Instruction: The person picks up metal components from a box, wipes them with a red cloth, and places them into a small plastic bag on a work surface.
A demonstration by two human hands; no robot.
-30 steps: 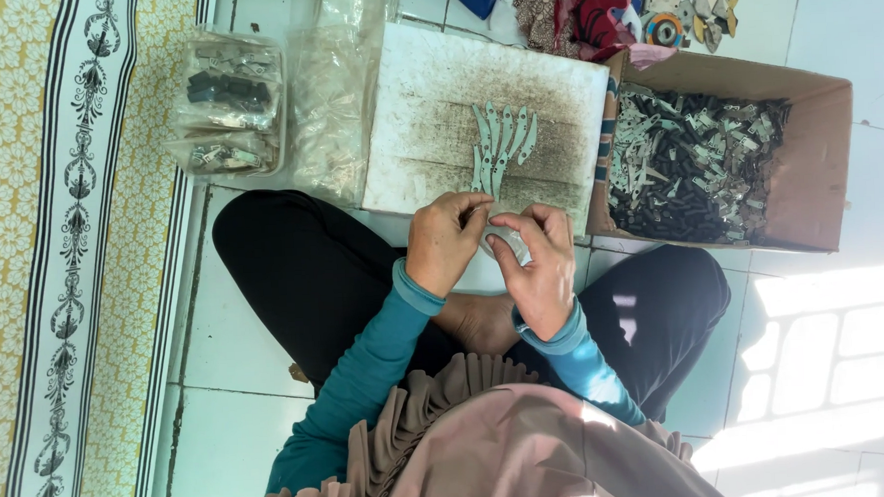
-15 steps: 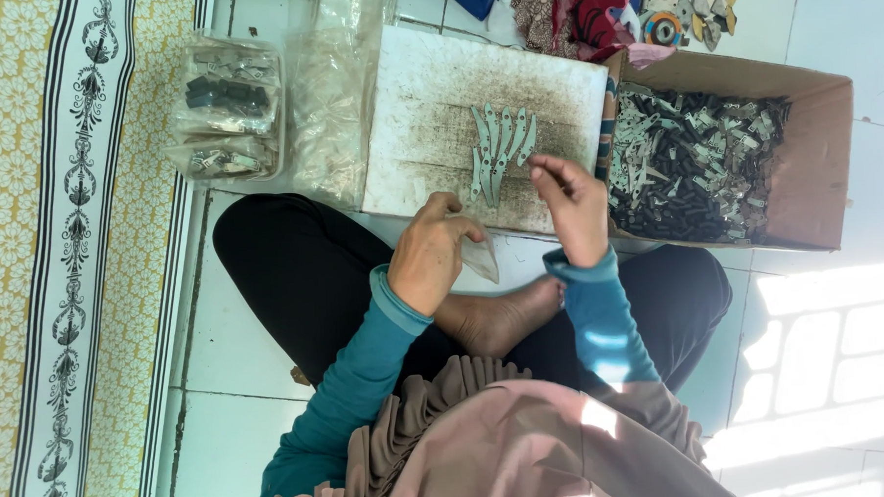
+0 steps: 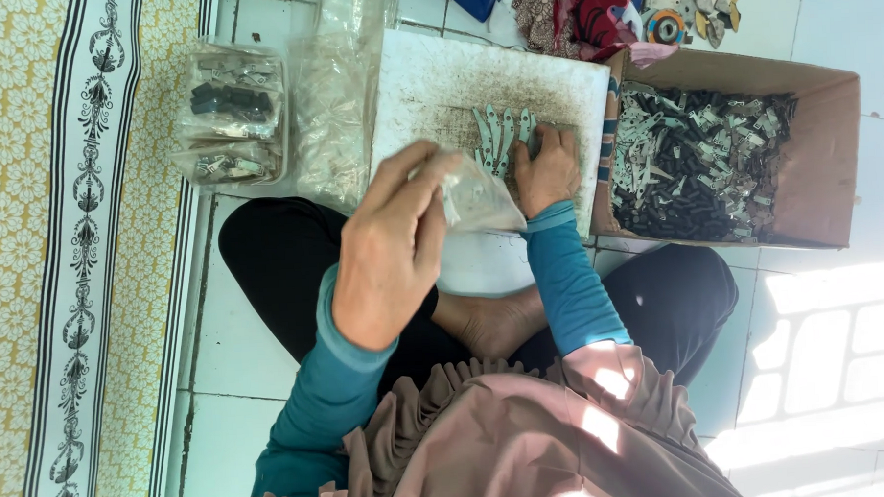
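Note:
My left hand (image 3: 393, 245) is raised above my lap and pinches a small clear plastic bag (image 3: 477, 198) by its top. My right hand (image 3: 547, 166) rests flat on a worn white board (image 3: 427, 92), its fingers on a fan of several flat grey metal pieces (image 3: 502, 139). I sit cross-legged on the tiled floor with the board in front of my knees.
A cardboard box (image 3: 831, 157) full of small metal and black parts stands to the right of the board. Clear bags packed with parts (image 3: 230, 124) and loose plastic (image 3: 334, 95) lie to the left. A patterned yellow mat (image 3: 41, 262) runs along the far left. Colourful clutter (image 3: 639, 11) lies beyond the board.
My left hand has lifted away from the board with the clear bag. My right hand moved from my lap onto the metal pieces and stays on them.

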